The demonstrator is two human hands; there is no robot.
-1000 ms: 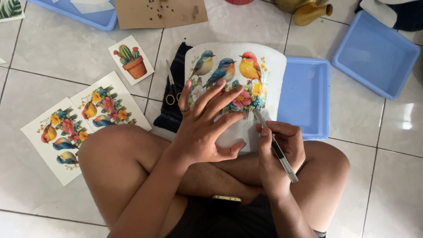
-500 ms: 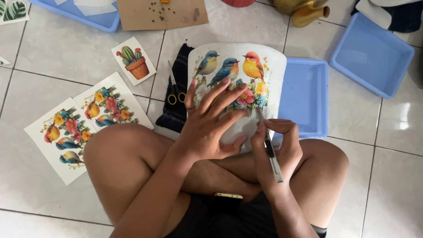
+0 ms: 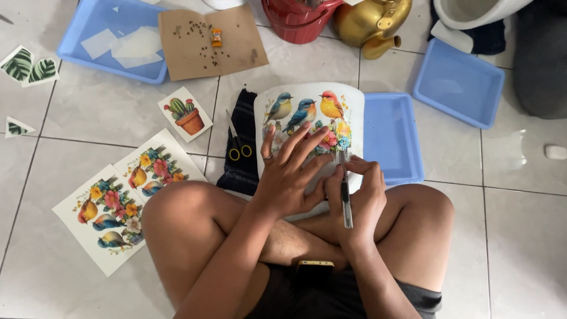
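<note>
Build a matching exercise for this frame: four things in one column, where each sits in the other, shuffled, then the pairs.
Things:
1. scissors
2. craft knife
3. cactus picture
4. brown paper sheet

Places:
A. in the right hand, tip against the white pot
B. partly over the rim of a blue tray
C. on the dark cloth left of the pot
D. alone on the floor tile

Pairs: 1-C, 2-A, 3-D, 4-B
</note>
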